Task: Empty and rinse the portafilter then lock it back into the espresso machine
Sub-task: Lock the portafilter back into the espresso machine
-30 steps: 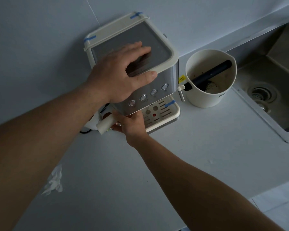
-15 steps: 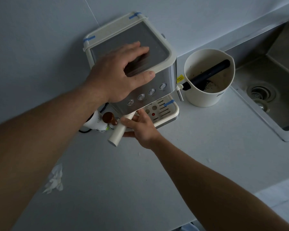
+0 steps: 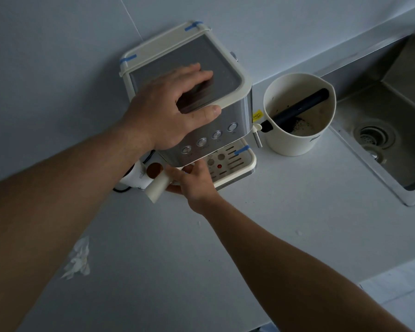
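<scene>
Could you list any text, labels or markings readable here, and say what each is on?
No text here can be read.
Yellow sticker on the espresso machine: print too small.
Icons under the buttons: blurred.
Dark mark on the knock box near its base: illegible.
Print on the white cup behind the left hand: unreadable.

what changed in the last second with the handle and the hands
The portafilter handle swung out toward the person, then back left, the right hand keeping its grip on it. The left hand stayed pressed on the espresso machine; the knock box did not move.
</scene>
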